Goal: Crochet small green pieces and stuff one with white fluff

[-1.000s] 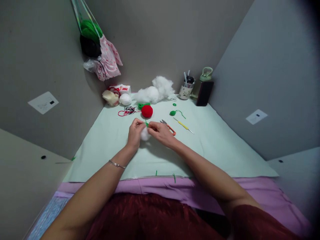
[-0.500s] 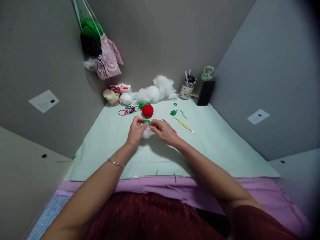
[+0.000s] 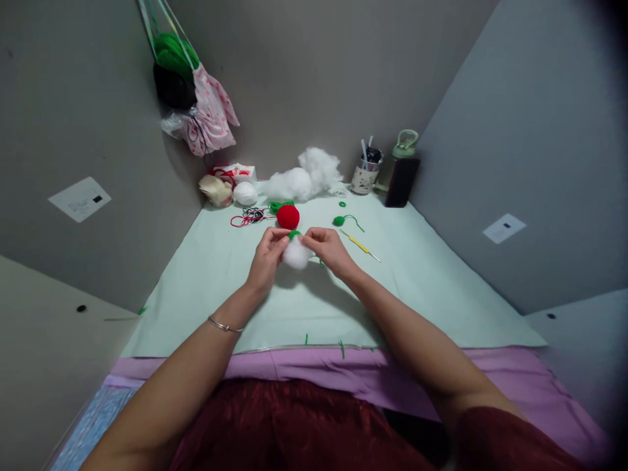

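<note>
My left hand pinches a small green crocheted piece from the left side. From the right, my right hand has its fingers closed at the same piece and the stuffing. A tuft of white fibre stuffing bulges below the green piece, between both hands. A bit of green yarn hangs beside my right hand. Just beyond my fingers sits a red ball of yarn. To the right lie a yellow-handled crochet hook and a small green crocheted ball with a yarn tail.
A heap of white stuffing lies along the back wall. Tangled red and black yarn and a white ball are at back left. A pen cup, a phone and a bottle stand at back right.
The white stuffing shows larger and rounder between my hands, and the green piece sits higher and smaller in view. My right hand has shifted slightly right; the orange-handled tool beside it is no longer visible.
</note>
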Demonstrator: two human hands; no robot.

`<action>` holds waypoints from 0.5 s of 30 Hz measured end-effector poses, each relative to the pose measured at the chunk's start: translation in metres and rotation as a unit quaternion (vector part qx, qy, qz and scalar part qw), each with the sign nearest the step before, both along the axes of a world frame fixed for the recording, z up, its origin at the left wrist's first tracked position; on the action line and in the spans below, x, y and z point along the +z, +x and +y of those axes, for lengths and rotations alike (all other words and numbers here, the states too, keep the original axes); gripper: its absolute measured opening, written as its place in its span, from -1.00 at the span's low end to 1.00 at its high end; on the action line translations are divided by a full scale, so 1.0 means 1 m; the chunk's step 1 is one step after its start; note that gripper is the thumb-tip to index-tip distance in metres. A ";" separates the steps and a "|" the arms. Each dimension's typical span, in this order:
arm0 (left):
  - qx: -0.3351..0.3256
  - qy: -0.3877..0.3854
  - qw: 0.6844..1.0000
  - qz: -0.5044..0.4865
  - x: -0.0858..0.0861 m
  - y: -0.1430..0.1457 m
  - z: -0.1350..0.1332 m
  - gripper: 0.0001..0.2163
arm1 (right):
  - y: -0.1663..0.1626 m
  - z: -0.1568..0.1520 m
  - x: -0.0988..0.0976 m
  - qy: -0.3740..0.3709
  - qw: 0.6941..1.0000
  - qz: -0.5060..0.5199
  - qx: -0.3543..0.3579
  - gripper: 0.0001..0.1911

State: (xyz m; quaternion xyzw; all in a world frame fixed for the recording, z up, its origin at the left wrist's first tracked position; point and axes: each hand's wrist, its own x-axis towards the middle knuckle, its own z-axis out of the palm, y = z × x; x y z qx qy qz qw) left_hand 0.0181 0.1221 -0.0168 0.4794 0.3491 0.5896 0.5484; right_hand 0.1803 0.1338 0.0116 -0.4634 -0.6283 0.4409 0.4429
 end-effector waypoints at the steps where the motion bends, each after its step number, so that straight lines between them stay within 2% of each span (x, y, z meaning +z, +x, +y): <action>1: -0.005 0.001 1.000 -0.002 -0.001 0.000 0.001 -0.73 | 0.001 0.001 0.000 0.002 1.000 -0.009 -0.001 -0.58; 5: 0.006 0.028 0.999 0.016 -0.006 0.000 0.007 -0.67 | 0.002 0.002 -0.004 0.027 0.993 -0.111 -0.001 -0.71; 10: 0.046 0.044 0.996 0.059 -0.009 0.001 0.010 -0.74 | -0.003 -0.008 -0.008 0.132 0.951 -0.281 -0.002 -0.88; 12: 0.052 0.043 0.995 0.070 -0.008 0.000 0.010 -0.77 | -0.005 -0.011 -0.007 0.155 0.942 -0.296 0.013 -0.90; 15: 0.051 0.038 0.995 0.079 -0.007 -0.001 0.010 -0.79 | -0.005 -0.011 -0.006 0.126 0.960 -0.247 0.024 -0.80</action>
